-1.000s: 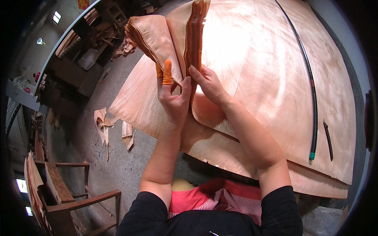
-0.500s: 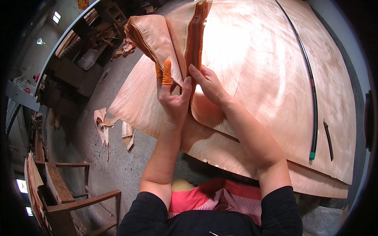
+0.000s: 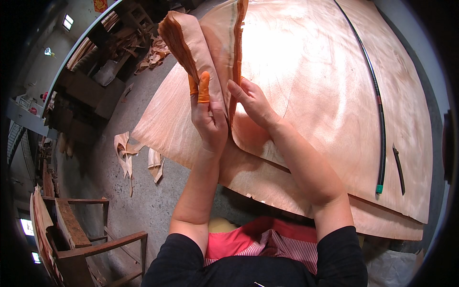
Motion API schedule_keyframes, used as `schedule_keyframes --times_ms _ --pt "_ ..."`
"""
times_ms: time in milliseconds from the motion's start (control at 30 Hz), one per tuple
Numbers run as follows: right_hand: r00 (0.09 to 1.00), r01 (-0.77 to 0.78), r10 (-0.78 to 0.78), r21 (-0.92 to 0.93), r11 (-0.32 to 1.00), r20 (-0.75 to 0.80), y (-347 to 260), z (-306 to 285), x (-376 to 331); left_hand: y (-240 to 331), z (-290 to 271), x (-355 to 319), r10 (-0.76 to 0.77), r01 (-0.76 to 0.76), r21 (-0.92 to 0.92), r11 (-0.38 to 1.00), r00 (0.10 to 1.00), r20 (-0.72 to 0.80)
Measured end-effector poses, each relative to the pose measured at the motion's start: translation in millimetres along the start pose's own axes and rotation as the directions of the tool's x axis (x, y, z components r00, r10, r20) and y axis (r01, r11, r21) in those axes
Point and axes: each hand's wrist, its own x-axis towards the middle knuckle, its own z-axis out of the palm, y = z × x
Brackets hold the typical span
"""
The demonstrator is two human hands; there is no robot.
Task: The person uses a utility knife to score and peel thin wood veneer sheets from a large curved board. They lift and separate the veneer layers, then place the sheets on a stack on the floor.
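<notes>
A folded bundle of thin wood veneer sheets (image 3: 210,62) stands up between my hands, its layered edges facing up and outward. My left hand (image 3: 209,119), with orange finger covers on two fingers, is closed round the lower left part of the bundle. On the right-hand edge, my right hand (image 3: 253,103) grips the sheets, thumb on the near side and fingers behind. Underneath lies a broad pale veneer sheet (image 3: 325,95) on the work surface, with another veneer layer (image 3: 267,186) showing below its near edge.
A long black rod (image 3: 381,129) with a green end lies across the sheet at right, beside a short dark blade-like tool (image 3: 398,170). Torn veneer scraps (image 3: 123,155) lie on the concrete floor at left. A wooden frame (image 3: 100,246) stands at lower left.
The left part of the bundle has swung rightward and its folds sit closer together. My left thumb has shifted left and lower; the right-hand edge has turned to look narrower.
</notes>
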Motion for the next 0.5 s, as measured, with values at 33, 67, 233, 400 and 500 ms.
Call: schedule_keyframes --times_ms 33,67,233,400,500 --pt "1.0 0.002 -0.002 0.022 1.0 0.006 0 0 0 1 1 -1 -0.056 0.056 -0.064 0.996 0.998 0.004" --pt "1.0 -0.01 0.009 0.036 0.999 0.012 -2 1 -1 3 2 -4 -0.111 0.112 -0.126 0.986 0.994 0.01" --pt "1.0 -0.024 0.024 0.087 0.996 0.008 -8 4 -2 8 7 -6 -0.326 0.305 -0.461 0.833 0.945 0.036" --pt "0.998 -0.057 0.053 0.096 0.994 0.038 -4 0 -1 20 7 1 -0.374 0.321 -0.51 0.798 0.927 -0.002" --pt "0.998 -0.042 0.038 0.099 0.994 0.042 -3 1 -1 8 7 -3 -0.317 0.275 -0.374 0.886 0.947 -0.055"
